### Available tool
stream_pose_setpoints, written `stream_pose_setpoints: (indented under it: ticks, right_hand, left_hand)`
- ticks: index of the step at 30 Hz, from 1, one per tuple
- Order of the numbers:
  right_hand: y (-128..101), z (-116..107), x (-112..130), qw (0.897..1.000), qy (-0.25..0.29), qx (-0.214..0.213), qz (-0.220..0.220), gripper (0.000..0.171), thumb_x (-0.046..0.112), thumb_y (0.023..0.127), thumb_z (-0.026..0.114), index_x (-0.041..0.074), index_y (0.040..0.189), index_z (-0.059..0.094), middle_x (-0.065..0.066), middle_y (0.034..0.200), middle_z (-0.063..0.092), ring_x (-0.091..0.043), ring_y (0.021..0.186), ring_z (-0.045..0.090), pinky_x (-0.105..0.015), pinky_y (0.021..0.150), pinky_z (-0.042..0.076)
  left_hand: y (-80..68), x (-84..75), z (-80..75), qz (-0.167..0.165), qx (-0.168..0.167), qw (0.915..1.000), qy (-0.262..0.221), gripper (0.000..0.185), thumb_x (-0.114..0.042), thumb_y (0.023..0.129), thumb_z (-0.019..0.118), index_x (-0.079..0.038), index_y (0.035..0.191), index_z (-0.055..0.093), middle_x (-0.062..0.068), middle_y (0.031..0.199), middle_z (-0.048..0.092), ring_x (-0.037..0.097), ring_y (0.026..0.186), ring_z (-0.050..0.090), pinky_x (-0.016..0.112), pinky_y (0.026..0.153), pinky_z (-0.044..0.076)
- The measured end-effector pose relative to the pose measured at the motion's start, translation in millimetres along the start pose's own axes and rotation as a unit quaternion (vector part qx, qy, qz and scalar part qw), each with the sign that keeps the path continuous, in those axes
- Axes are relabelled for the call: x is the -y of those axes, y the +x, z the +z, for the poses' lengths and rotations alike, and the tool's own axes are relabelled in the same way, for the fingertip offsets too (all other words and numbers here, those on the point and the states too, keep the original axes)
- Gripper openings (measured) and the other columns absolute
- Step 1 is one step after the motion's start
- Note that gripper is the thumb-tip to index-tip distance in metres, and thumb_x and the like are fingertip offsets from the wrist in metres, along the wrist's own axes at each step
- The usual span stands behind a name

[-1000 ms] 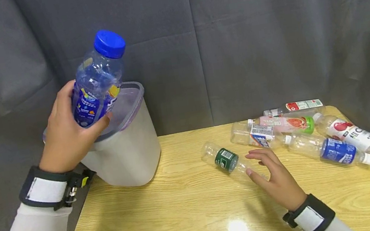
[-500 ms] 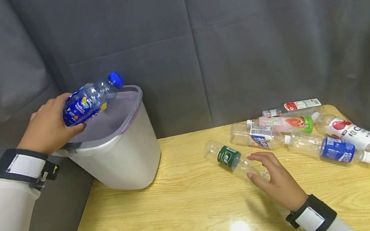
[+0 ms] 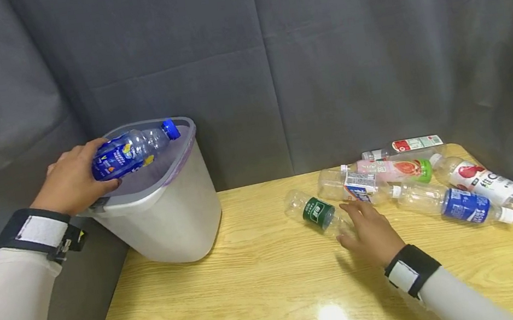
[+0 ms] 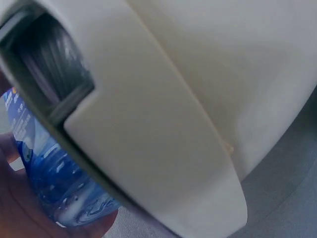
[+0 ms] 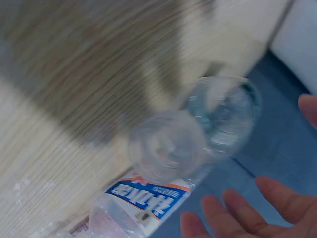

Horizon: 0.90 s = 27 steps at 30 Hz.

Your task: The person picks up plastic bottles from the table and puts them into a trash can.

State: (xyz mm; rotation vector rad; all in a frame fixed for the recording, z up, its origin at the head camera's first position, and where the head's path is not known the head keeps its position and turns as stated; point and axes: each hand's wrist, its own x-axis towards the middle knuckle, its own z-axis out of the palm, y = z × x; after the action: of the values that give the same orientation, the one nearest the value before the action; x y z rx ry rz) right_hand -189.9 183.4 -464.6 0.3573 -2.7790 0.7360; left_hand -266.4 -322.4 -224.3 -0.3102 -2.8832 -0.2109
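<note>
My left hand [image 3: 71, 179] grips a clear plastic bottle [image 3: 130, 152] with a blue cap and blue label. The bottle lies nearly level over the mouth of a whitish bin [image 3: 179, 210], cap pointing right. In the left wrist view, the bin's wall [image 4: 153, 119] covers part of the bottle [image 4: 74, 183]. On the table, my right hand [image 3: 372, 234] reaches over the near end of a clear bottle with a green label [image 3: 316, 212]. The right wrist view shows the fingers [image 5: 275, 198] spread and apart from that bottle [image 5: 166, 146].
Several more bottles lie on the right of the table: one with a blue-and-white label [image 3: 360, 187], a pink one [image 3: 395, 171], one with a red label [image 3: 415, 144], a white-labelled one [image 3: 486, 182] and a blue-labelled one [image 3: 464, 204]. Grey curtain [image 3: 193, 70] hangs behind.
My left hand has moved down and left, tipping the blue-capped bottle from near upright to nearly level over the bin. Lately my right hand has shifted slightly forward and left toward the green-labelled bottle.
</note>
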Motion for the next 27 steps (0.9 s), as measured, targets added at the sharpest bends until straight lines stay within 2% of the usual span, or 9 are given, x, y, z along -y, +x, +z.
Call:
stream_pose_setpoints:
  ticks: [3, 8, 12, 18, 23, 27]
  right_hand:
    - [12.5, 8.3, -5.3, 0.999, -0.028, 0.018, 0.005, 0.074, 0.029, 0.081, 0.078, -0.003, 0.14, 0.046, -0.03, 0.134, 0.053, -0.049, 0.117, 0.056, -0.062, 0.096, 0.047]
    - [24.3, 16.1, -10.7, 0.997, -0.046, 0.05, 0.023, 0.08, 0.031, 0.079, 0.08, -0.004, 0.141, 0.044, -0.033, 0.13, 0.053, -0.048, 0.107, 0.062, -0.057, 0.087, 0.053]
    - [25.4, 19.6, -14.1, 0.995, -0.047, 0.076, 0.034, 0.08, 0.028, 0.08, 0.079, -0.004, 0.142, 0.042, -0.034, 0.125, 0.054, -0.04, 0.088, 0.068, -0.05, 0.072, 0.057]
    - [22.2, 24.1, -18.2, 0.996, -0.038, 0.076, 0.027, 0.078, 0.025, 0.08, 0.08, -0.005, 0.141, 0.042, -0.031, 0.118, 0.056, -0.025, 0.074, 0.062, -0.042, 0.066, 0.055]
    - [19.4, 23.7, -15.5, 0.997, -0.027, 0.073, 0.025, 0.076, 0.025, 0.082, 0.079, -0.005, 0.142, 0.041, -0.03, 0.12, 0.055, -0.023, 0.074, 0.061, -0.043, 0.067, 0.055]
    - [16.2, 19.5, -10.8, 0.998, -0.014, 0.056, 0.028, 0.076, 0.027, 0.086, 0.076, -0.003, 0.145, 0.039, -0.029, 0.125, 0.054, -0.03, 0.083, 0.065, -0.048, 0.075, 0.057]
  left_hand:
    - [0.5, 1.1, 1.3, -0.004, 0.009, 1.0, 0.0, 0.084, -0.029, 0.084, 0.075, -0.008, 0.152, 0.03, 0.034, 0.136, 0.045, 0.053, 0.121, 0.041, 0.068, 0.094, 0.03]
    - [-1.2, -0.4, 2.6, -0.003, 0.003, 0.9999, -0.016, 0.077, -0.027, 0.086, 0.073, -0.005, 0.149, 0.034, 0.03, 0.134, 0.051, 0.049, 0.125, 0.044, 0.069, 0.099, 0.028]
    - [-4.9, -2.8, 3.3, 0.01, -0.015, 0.9995, -0.024, 0.07, -0.025, 0.087, 0.072, -0.003, 0.146, 0.04, 0.028, 0.129, 0.055, 0.046, 0.123, 0.047, 0.069, 0.099, 0.029]
    - [-10.3, -11.0, 4.2, 0.033, -0.053, 0.997, -0.045, 0.068, -0.024, 0.09, 0.068, -0.005, 0.148, 0.038, 0.027, 0.132, 0.053, 0.045, 0.122, 0.048, 0.065, 0.101, 0.035]
    - [-20.1, -36.2, -0.2, 0.05, -0.085, 0.9921, -0.078, 0.069, -0.022, 0.092, 0.066, -0.008, 0.152, 0.034, 0.025, 0.135, 0.049, 0.043, 0.124, 0.046, 0.063, 0.104, 0.037]
    - [-28.0, -65.5, -1.0, 0.104, -0.138, 0.9794, -0.104, 0.064, -0.016, 0.089, 0.068, -0.009, 0.147, 0.041, 0.021, 0.131, 0.053, 0.038, 0.124, 0.049, 0.058, 0.103, 0.04]
